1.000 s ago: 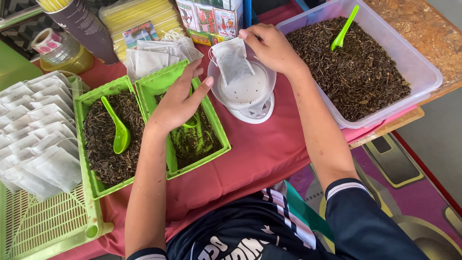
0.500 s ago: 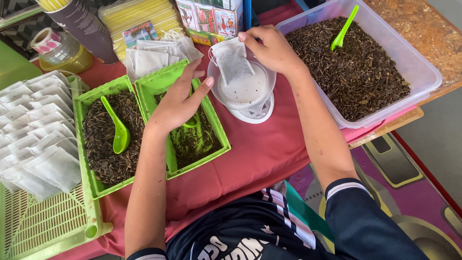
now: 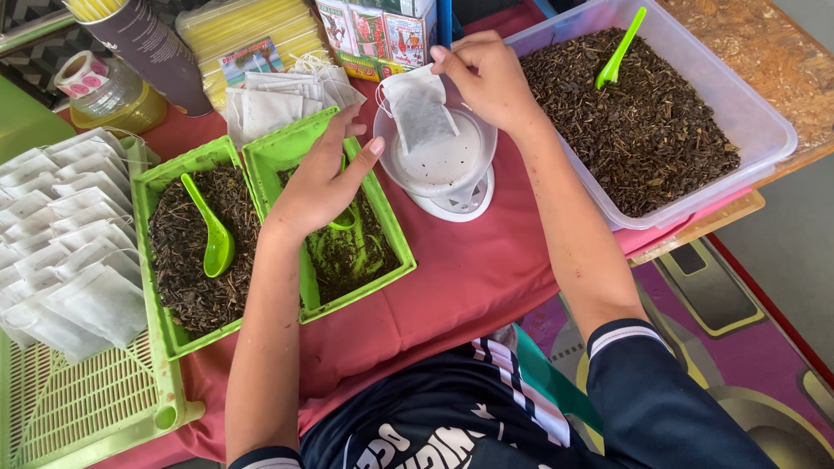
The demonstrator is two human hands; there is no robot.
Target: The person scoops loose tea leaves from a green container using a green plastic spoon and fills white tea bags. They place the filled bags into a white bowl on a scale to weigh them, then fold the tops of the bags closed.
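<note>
The right hand (image 3: 491, 82) is pinching the top of a small white paper tea bag (image 3: 420, 111) with bent fingers. The bag is hanging just over a round white kitchen scale (image 3: 443, 169) near the middle of the red tablecloth (image 3: 460, 287). The left hand (image 3: 321, 178) is resting over a green plastic tray with dark tea leaves (image 3: 347, 252), its fingers spread open and holding nothing. A green plastic spoon (image 3: 211, 227) is lying in the next green tray (image 3: 161, 252). A big clear tub of dry tea leaves (image 3: 738, 130) is sitting at the right edge. Filled white bags (image 3: 69, 234) are piling up at the left edge.
</note>
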